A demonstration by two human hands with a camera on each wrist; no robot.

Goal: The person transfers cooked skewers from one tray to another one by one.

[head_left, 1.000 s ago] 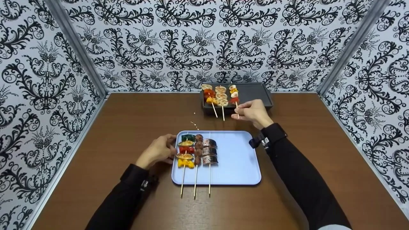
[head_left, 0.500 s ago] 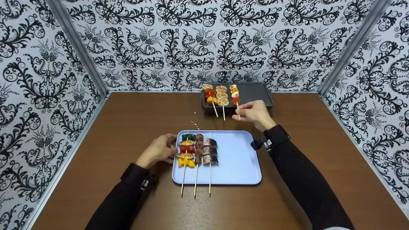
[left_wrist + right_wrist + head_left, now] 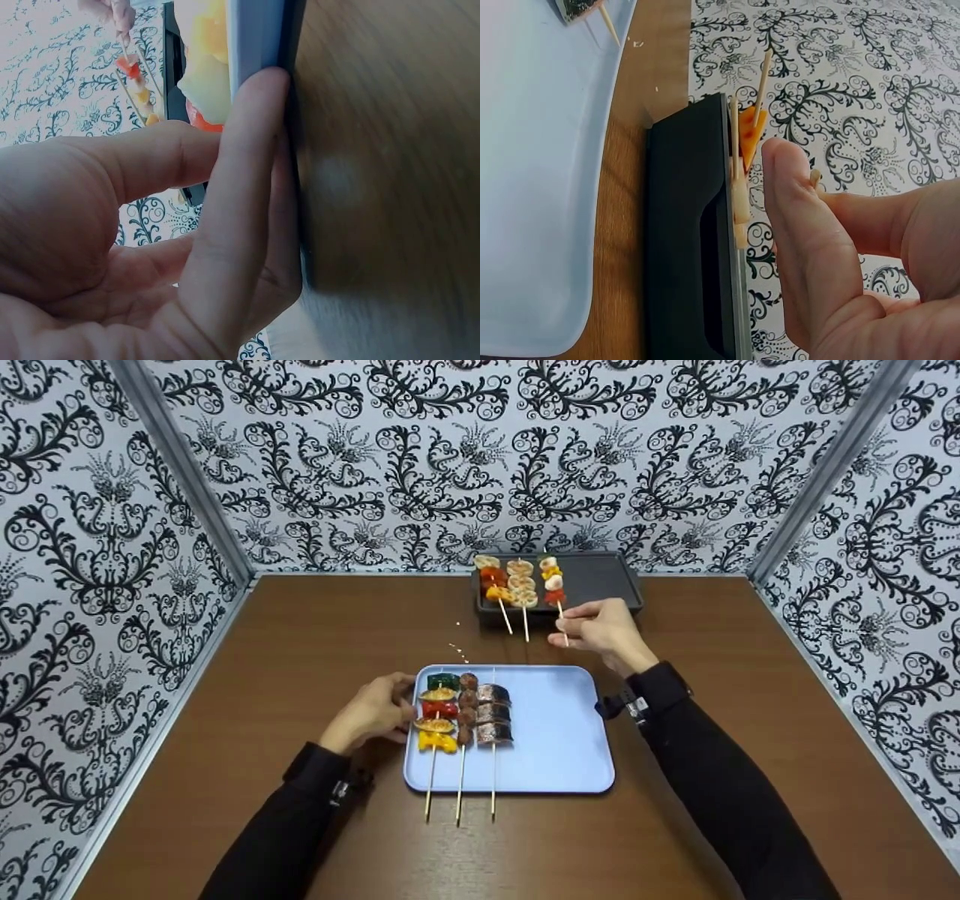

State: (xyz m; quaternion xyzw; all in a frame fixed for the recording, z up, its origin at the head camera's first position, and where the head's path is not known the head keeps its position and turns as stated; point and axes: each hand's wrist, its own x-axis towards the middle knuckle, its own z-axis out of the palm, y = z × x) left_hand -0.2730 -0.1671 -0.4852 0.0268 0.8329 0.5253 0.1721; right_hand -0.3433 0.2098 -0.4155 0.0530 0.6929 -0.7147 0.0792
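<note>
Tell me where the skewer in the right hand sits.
In the head view, the skewer is rightmost of three on the dark tray at the table's far edge; the right hand pinches its stick end.

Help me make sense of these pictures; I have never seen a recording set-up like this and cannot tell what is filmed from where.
No machine here: a person works with two bare hands. The wide picture comes from a camera on the person's head, looking down at a brown wooden table. The two close-ups come from cameras strapped to each wrist. On the table lie a light blue plastic tray with three food skewers and, farther back, a black rectangular grill pan with three more. The left hand rests its fingers against the blue tray's left edge. The right hand pinches the wooden stick of the rightmost skewer on the black pan.
</note>
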